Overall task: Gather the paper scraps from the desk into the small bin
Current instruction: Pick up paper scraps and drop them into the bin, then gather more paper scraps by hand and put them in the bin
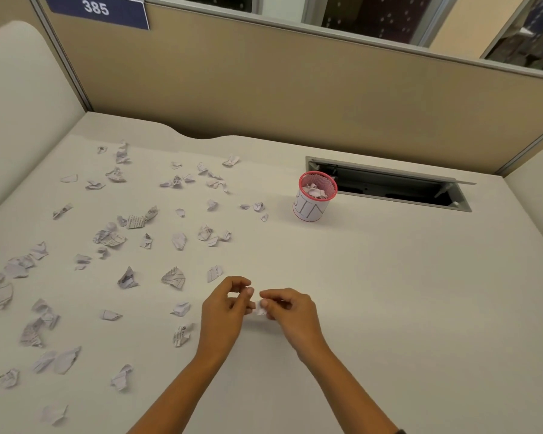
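Dozens of paper scraps [129, 278] are scattered over the desk [389, 292], nearly all of them off to the left of and beyond the left hand [224, 308], so this cleanup looks like it's barely into its stride. Both hands are together near the front edge of the desk. The right hand [290, 311] is pinching a small crumpled scrap [260, 309] between thumb and fingertips, and the left hand's fingers are curled in right next to it with a bit of white showing inside, though I honestly can't tell if that's a second scrap or just the desk showing through. My read is that a piece has been picked up, maybe getting squished smaller, and it isn't in the bin yet. The small bin [311, 211] is a pink mesh cup with "BIN" written on a paper wrap, standing well beyond the right hand and a bit to its right, just in front of the open cable slot [389, 187]. It already has a few crumpled scraps in it, with plenty of room above them. Next move I'd guess: carry the pinched scrap forward over the rim and let go, then come back left for the closest ones.
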